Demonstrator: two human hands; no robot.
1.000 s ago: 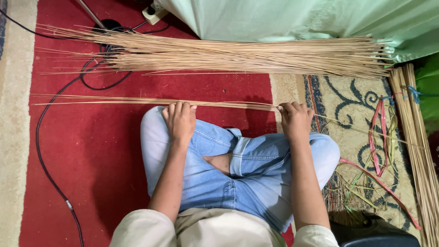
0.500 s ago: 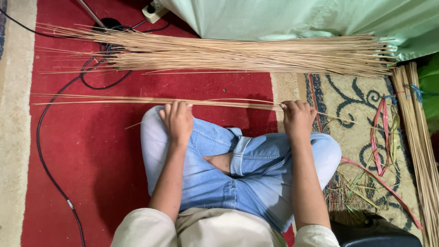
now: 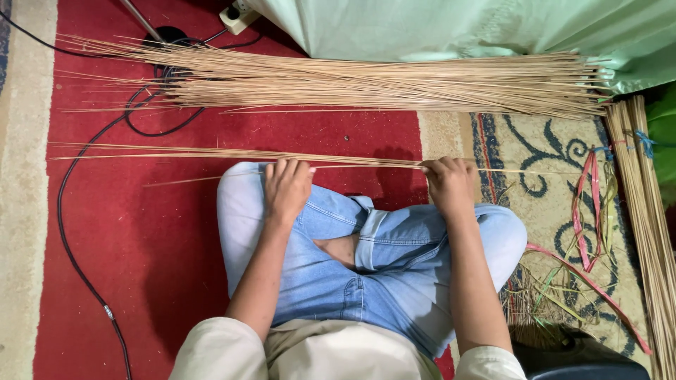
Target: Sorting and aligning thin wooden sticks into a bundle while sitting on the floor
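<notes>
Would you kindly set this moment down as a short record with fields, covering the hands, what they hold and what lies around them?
setting: person sitting cross-legged in blue jeans on a red carpet
left hand: left hand rests on the knee, fingers on a thin stick
right hand: right hand grips the end of a small row of sticks
beyond: large pile of sticks below a green cloth
right side: tied stick bundle, pink strips
left side: black cable

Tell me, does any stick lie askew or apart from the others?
Yes. One thin stick lies alone on the red carpet, slanting left of the left hand, below the small row of sticks that both hands touch.
</notes>
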